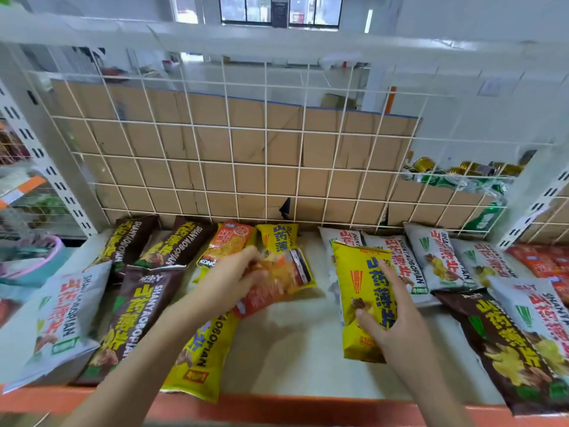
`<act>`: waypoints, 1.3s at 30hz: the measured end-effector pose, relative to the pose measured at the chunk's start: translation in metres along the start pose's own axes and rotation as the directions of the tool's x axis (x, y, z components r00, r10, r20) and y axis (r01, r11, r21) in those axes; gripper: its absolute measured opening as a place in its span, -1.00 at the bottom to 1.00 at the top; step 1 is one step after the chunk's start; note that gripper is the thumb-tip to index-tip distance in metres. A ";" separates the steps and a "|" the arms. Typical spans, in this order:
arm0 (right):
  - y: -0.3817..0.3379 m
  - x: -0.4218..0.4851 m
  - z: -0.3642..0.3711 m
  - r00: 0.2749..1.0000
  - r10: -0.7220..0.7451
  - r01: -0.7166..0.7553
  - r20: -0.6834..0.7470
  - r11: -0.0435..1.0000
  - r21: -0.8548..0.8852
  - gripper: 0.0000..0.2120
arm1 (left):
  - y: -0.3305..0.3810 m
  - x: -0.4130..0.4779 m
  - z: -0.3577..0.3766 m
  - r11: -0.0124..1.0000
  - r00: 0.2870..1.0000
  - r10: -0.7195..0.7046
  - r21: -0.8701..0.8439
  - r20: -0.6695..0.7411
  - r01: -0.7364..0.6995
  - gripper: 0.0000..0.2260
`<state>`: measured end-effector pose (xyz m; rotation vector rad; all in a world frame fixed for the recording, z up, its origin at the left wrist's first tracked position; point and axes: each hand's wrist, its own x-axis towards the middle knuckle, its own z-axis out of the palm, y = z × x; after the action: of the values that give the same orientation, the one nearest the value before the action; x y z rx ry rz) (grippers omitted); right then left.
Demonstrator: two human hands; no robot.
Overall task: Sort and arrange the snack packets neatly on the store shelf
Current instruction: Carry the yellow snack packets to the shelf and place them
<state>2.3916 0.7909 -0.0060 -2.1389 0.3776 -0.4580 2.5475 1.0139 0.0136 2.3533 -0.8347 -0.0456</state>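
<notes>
Snack packets lie scattered on the white shelf (286, 343). My right hand (389, 318) grips a yellow packet (360, 282) and holds it upright above the shelf's middle right. My left hand (231, 278) is closed on an orange packet (277, 285), blurred, lying over another yellow packet (280, 238). A second orange packet (228, 241) rests behind my left hand. Brown packets (138, 306) lie at the left, and a third yellow packet (200, 355) lies under my left forearm. White packets (431, 260) line the back right.
A white wire grid (246, 149) backed by cardboard closes the shelf's rear. The front lip (308, 408) is orange. A white packet (61, 318) lies at the far left and a brown one (505, 349) at the right front. Green and gold cans (462, 177) sit behind the grid.
</notes>
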 end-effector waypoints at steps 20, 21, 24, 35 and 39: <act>-0.037 -0.015 0.082 0.976 0.103 -0.074 0.190 0.986 -0.151 -0.25 | -0.086 0.042 -0.019 0.948 0.919 -0.317 -0.049 -0.234 0.315 -0.72; -0.038 -0.015 0.084 0.977 0.103 -0.069 0.185 0.981 -0.182 -0.26 | -0.085 0.039 -0.020 0.951 0.923 -0.309 -0.068 -0.228 0.301 -0.72; -0.046 -0.018 0.088 0.972 0.125 -0.053 0.201 0.943 -0.328 -0.28 | -0.083 0.032 -0.023 0.961 0.936 -0.275 -0.104 -0.218 0.258 -0.73; -0.054 -0.038 0.106 0.954 0.163 0.022 0.252 0.800 -0.600 -0.18 | -0.075 0.009 -0.031 0.978 0.947 -0.185 -0.147 -0.262 0.150 -0.71; -0.053 -0.037 0.105 0.955 0.168 0.008 0.246 0.811 -0.585 -0.13 | -0.074 0.002 -0.032 0.978 0.947 -0.179 -0.150 -0.267 0.143 -0.71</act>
<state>2.4116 0.9107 -0.0252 -2.7250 0.4850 0.0461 2.5979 1.0745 -0.0028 2.2331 -0.4861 0.1574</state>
